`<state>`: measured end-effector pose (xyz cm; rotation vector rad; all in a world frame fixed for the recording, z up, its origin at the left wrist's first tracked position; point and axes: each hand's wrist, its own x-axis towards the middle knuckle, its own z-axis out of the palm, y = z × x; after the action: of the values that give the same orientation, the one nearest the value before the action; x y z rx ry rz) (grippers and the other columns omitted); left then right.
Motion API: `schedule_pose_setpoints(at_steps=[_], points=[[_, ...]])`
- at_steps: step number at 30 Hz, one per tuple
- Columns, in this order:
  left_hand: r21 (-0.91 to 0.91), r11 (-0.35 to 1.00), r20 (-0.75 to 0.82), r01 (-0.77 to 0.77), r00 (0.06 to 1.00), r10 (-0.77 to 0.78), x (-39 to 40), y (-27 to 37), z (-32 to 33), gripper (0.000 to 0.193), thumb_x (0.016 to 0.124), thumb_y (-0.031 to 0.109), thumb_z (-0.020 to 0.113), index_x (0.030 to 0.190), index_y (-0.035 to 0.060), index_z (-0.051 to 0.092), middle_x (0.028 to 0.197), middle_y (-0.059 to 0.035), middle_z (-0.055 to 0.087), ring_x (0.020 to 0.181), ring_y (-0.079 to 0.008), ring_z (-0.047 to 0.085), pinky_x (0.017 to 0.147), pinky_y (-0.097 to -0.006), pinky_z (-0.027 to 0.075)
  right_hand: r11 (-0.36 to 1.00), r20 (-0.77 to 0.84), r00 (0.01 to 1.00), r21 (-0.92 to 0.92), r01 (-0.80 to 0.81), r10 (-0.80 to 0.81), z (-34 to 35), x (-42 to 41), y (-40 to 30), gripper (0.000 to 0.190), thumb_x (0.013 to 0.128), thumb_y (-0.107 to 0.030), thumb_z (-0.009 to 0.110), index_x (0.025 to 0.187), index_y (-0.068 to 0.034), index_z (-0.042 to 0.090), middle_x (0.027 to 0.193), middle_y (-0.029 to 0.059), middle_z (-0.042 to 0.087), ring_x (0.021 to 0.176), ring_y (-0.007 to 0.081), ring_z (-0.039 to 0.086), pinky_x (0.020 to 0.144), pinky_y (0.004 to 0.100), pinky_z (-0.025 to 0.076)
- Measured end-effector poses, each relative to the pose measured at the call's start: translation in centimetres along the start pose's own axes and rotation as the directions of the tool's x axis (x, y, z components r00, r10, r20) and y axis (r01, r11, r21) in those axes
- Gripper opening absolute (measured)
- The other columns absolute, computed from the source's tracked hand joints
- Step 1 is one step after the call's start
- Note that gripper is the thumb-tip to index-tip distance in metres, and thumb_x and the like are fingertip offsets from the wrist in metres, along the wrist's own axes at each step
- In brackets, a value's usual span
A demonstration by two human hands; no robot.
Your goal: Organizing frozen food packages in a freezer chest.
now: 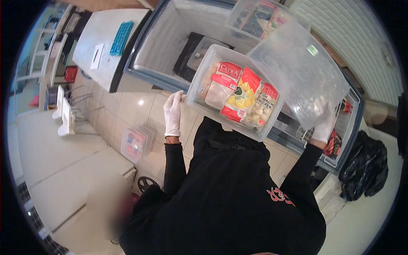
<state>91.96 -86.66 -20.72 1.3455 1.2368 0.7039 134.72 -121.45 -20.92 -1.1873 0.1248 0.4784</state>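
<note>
My left hand [173,111], in a white glove, has its fingertips at the left corner of a clear plastic tub [199,71]. Whether they grip it, I cannot tell. Inside the tub lie Cedea frozen food packs: one with a red top [224,79], a red and yellow bag [244,94] and a dumpling pack [262,105]. My gloved right hand [323,124] holds the near right corner of a translucent plastic lid [306,67], tilted up beside the tub. Part of this hand shows through the lid. The tub is at the front edge of an open chest freezer [159,38].
Another clear tub [242,16] with packs sits across the freezer's back. A wire basket [334,140] hangs at its right. Left is a white countertop [102,35] with a blue-green ice tray [121,38]. Stacked clear boxes [138,142] stand on the floor; a black bag [366,165] sits right.
</note>
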Motion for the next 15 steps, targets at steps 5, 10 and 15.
schedule_pose_setpoints(at_steps=[5,10,15], points=[[0.018,0.998,0.253,-0.061,0.966,0.054,4.6,1.0,0.2,0.031,0.101,0.024,0.054,0.112,-0.0022,0.067,0.097,-0.0077,0.072,0.092,-0.0140,0.064,0.088,-0.0284,0.047,1.000,0.080,0.996,0.000,-0.031,0.031,6.8,5.8,2.4,0.048,0.096,-0.020,0.059,0.137,-0.002,0.042,0.131,0.0243,0.055,0.112,0.0420,0.061,0.094,0.0480,0.052],[0.095,0.991,0.368,-0.093,0.929,0.052,8.4,1.8,-1.5,0.033,0.101,0.025,0.054,0.114,-0.0017,0.067,0.100,-0.0087,0.072,0.094,-0.0149,0.064,0.087,-0.0285,0.049,0.989,0.237,0.961,-0.077,-0.128,0.143,14.1,13.7,2.5,0.059,0.093,-0.026,0.064,0.142,-0.003,0.040,0.137,0.0236,0.052,0.119,0.0405,0.056,0.101,0.0451,0.048],[0.056,0.997,0.359,-0.052,0.933,0.028,10.4,1.6,-2.5,0.034,0.102,0.024,0.052,0.115,-0.0028,0.066,0.100,-0.0114,0.071,0.095,-0.0175,0.065,0.089,-0.0299,0.049,0.732,0.085,0.996,-0.681,0.028,0.042,16.6,22.0,1.3,0.057,0.092,-0.026,0.065,0.138,0.002,0.048,0.128,0.0190,0.061,0.113,0.0337,0.061,0.097,0.0364,0.049]])
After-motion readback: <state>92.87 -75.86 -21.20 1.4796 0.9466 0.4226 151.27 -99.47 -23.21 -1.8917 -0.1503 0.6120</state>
